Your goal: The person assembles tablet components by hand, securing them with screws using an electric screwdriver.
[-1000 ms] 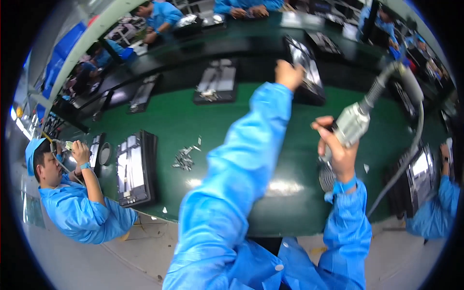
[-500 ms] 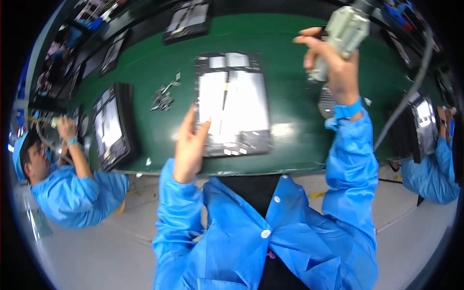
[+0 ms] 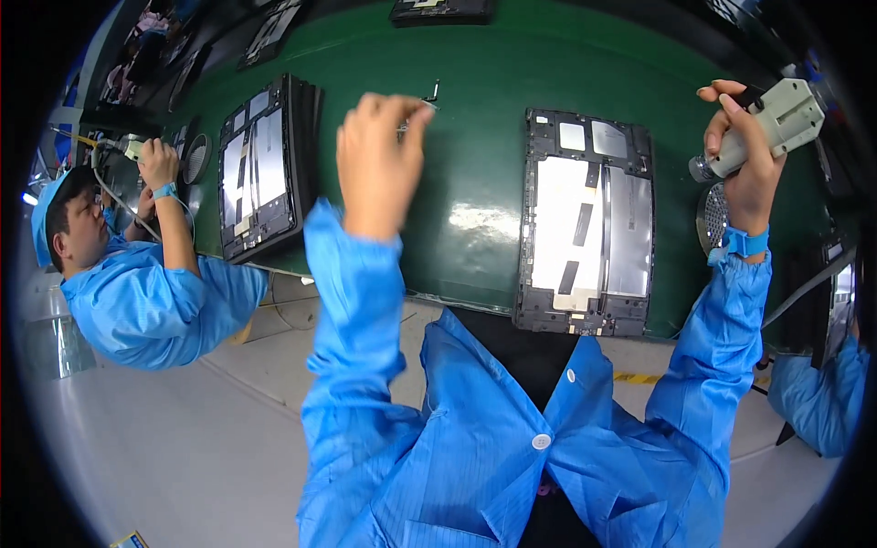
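In front of me lies an opened tablet [image 3: 581, 242], flat, its silver battery panels and dark frame showing. My left hand [image 3: 376, 169] is off the tablet, over a spot with small metal parts [image 3: 434, 93]. Its fingers are curled together; whatever they hold, if anything, is hidden. My right hand [image 3: 754, 178] grips a pale electric screwdriver [image 3: 786, 123], held tilted to the right of the tablet. Its tip end points left, clear of the tablet, and the index finger is lifted away from the body.
A stack of opened tablets [image 3: 265, 173] stands on the green table [image 3: 484, 173] at left. More tablets [image 3: 443, 9] lie at the back. A round perforated dish [image 3: 712, 217] is beside my right wrist. A co-worker [image 3: 155, 283] in blue works at left; another's sleeve [image 3: 818, 402] shows at right.
My left hand has let go of the tablet and moved up and left to the small parts. The screwdriver in my right hand has swung toward level. The whole view has shifted.
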### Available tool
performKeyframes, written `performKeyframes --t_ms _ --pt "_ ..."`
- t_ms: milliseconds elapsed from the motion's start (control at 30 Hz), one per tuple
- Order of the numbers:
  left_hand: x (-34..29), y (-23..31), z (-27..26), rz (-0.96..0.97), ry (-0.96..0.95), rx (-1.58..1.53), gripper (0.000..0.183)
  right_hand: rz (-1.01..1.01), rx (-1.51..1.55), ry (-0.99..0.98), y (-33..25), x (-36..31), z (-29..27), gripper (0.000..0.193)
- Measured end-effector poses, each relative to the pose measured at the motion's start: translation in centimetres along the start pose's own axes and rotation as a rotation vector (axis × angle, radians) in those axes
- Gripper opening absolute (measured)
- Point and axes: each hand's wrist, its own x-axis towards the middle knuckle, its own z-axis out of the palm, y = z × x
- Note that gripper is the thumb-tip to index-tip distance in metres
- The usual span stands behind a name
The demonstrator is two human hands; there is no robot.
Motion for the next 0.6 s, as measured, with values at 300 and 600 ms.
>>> performKeyframes --t_ms 300,600 --pt "8.0 -5.9 3.8 -0.145 -0.526 -0.110 0.030 0.016 -0.006 -0.002 -0.6 -0.6 1.1 0.027" --pt "5.8 1.8 5.9 0.022 -0.439 -0.763 0.023 -0.045 -0.026 -0.077 0.3 0.1 2.1 0.028"
